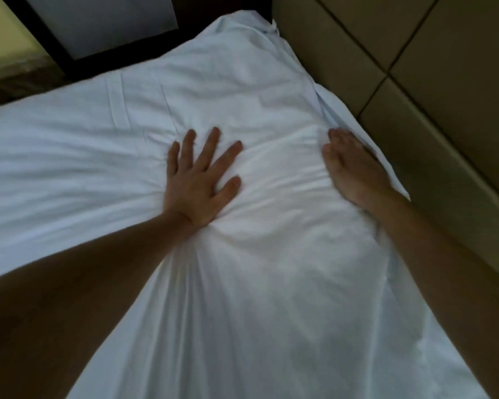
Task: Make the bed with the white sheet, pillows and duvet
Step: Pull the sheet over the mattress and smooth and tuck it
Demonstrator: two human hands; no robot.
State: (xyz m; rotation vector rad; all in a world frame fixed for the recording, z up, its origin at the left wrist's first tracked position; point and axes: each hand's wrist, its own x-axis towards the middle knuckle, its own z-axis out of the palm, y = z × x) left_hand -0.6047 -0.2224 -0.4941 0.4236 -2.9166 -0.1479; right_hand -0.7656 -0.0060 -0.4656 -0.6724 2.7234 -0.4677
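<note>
Beige padded panelling [444,96] lines the right side of the bed. Beside it the left hand [198,180] lies flat, fingers straight and spread, pressing the white sheet [69,168]; creases fan out from under its palm. The right hand [355,168], blurred, rests flat on the sheet's edge just beside the panelling, clasping nothing I can see. The sheet covers the mattress, its far corner [242,33] bunched loose near a dark frame [69,53]. The likely risk is that the pinning palm drags cloth inward, setting wrinkles and pulling that corner off.
</note>
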